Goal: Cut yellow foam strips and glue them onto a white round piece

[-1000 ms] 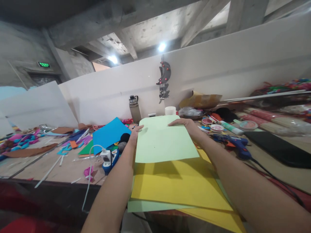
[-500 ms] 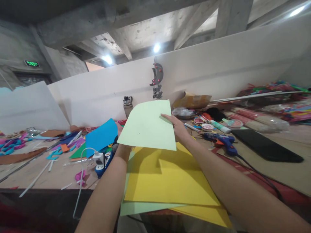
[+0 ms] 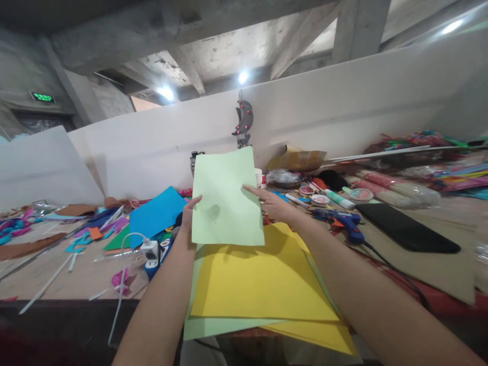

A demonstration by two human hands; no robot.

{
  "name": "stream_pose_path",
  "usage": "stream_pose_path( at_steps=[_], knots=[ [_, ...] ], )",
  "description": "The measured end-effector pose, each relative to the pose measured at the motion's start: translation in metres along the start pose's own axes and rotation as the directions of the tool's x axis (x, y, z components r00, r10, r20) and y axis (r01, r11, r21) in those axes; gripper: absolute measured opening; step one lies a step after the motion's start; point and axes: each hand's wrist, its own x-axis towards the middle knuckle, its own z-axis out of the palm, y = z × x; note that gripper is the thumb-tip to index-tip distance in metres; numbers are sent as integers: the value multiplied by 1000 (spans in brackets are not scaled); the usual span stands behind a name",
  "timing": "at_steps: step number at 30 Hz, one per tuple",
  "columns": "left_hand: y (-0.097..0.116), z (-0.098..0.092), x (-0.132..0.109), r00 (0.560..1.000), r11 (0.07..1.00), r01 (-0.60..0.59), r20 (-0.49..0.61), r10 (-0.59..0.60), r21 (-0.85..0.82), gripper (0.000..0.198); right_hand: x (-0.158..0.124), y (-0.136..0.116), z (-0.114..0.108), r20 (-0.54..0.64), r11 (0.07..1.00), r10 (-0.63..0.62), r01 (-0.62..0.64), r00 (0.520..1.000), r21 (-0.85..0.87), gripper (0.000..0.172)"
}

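Note:
A pale green sheet (image 3: 224,203) is held up in front of me, its face towards the camera. My left hand (image 3: 187,216) grips its left edge, with the thumb on the front and the other fingers mostly behind. At the right edge, my right hand (image 3: 272,202) holds the sheet with one finger or the thumb across its face; the rest of that hand is partly behind it. Below lie yellow sheets (image 3: 263,284), overlapping another pale green sheet (image 3: 213,329).
Blue sheets (image 3: 158,213) and a white plug (image 3: 150,250) are at the left. A blue glue gun (image 3: 348,223), a black flat object (image 3: 407,227) and a green-white tube (image 3: 339,199) lie at the right. A dark bottle (image 3: 193,160) stands behind.
The held sheet has turned more upright and squarer to the camera, and its left part has come down. My left hand, mostly hidden before, now shows at its left edge.

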Motion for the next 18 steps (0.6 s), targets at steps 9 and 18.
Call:
stream_pose_path(
  at_steps=[9,18],
  knots=[
    [2,7,3,996,999,36,-86,-37,-16,45,4,2,-10,-501,985,34,-114,865,-129,49],
    [-13,8,17,997,995,-26,-65,32,102,25,-32,-79,75,324,853,-436,500,840,-150,53]
  ],
)
